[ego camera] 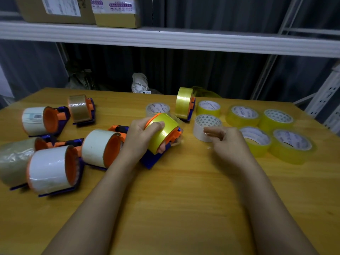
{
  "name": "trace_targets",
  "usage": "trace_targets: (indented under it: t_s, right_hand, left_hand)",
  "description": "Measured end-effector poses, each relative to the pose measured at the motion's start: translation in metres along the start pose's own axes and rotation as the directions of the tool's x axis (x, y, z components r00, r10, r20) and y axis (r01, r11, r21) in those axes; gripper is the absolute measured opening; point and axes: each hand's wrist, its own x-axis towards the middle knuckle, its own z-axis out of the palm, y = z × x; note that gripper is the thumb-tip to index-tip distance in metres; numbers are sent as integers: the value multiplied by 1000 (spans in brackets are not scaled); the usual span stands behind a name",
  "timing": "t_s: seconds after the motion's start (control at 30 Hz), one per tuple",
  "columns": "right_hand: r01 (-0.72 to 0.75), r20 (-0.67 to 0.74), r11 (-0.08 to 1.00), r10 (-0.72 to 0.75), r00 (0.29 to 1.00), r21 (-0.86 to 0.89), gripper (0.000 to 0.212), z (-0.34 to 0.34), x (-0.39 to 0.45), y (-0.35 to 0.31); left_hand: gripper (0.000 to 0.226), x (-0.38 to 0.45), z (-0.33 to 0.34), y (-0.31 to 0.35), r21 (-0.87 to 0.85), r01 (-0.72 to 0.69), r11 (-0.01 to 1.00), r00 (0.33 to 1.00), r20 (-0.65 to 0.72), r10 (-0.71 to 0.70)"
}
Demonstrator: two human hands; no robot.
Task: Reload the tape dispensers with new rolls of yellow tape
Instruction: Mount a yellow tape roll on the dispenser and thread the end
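My left hand grips a yellow tape roll mounted on an orange-and-blue dispenser at the table's middle. My right hand hovers just right of it, blurred, fingers loosely bent and pointing left, holding nothing I can make out. A second dispenser with yellow tape stands upright behind. Several loose yellow rolls lie flat at the right, and a white roll lies under my right fingertips.
Several dispensers with white, clear or brown tape crowd the left of the wooden table. A clear roll lies behind my left hand. A white shelf beam with cardboard boxes runs overhead.
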Motion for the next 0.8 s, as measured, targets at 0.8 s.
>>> trace_targets:
  t_s: [0.8]
  right_hand:
    - [88, -157, 968, -127, 979, -235, 27, -2, -2, -7]
  left_hand:
    - [25, -4, 4, 11, -38, 8, 999, 999, -52, -10]
